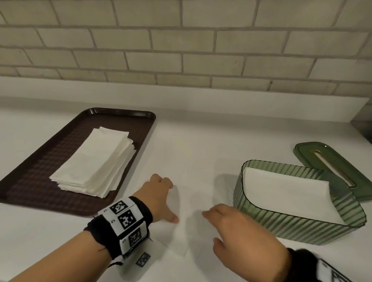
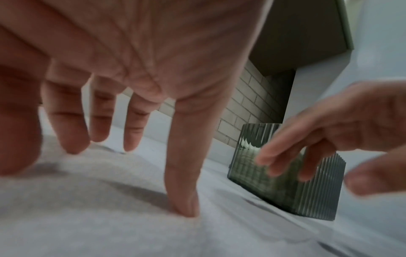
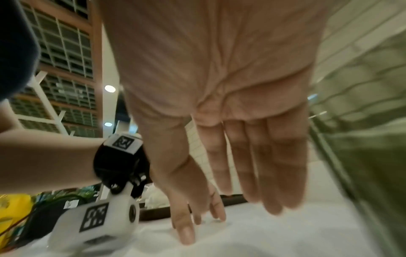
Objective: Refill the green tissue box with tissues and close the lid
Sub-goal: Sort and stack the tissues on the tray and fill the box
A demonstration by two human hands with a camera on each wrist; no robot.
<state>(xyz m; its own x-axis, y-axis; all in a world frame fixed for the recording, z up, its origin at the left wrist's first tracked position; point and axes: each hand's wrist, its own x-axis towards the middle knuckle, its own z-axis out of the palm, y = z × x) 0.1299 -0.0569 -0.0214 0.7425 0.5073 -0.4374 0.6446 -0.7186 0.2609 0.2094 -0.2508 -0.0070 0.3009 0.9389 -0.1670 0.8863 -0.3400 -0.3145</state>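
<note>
Box (image 1: 297, 202), green and ribbed, stands at the right of the white tabletop (image 1: 201, 136) with its mouth uncovered and some white tissue already lying inside, sloping up toward the far rim. Its lid (image 1: 338, 167), with a gold-edged slot, lies off the box, just behind it and leaning against its far side. On the left a brown tray (image 1: 34, 177) carries the stack (image 1: 95, 163) of folded tissues, well apart from the box. Between tray and box a loose tissue (image 1: 184, 229) is spread flat on the tabletop. The left hand (image 1: 159, 198) rests on it with fingers (image 2: 182, 173) straight and spread, tips pressing the sheet down. The right hand (image 1: 243, 233) hovers just above the sheet's right part, near the box; its fingers (image 3: 259, 165) are straight and together, holding nothing.

Judging from this, the filling step is under way: a sheet is being flattened or folded before it goes in. The next move would call for gathering the thin sheet by its edges without crumpling it, laying it over the tissue in the box, then bringing more from the stack; the lid would be fitted last, its slot over the top sheet
</note>
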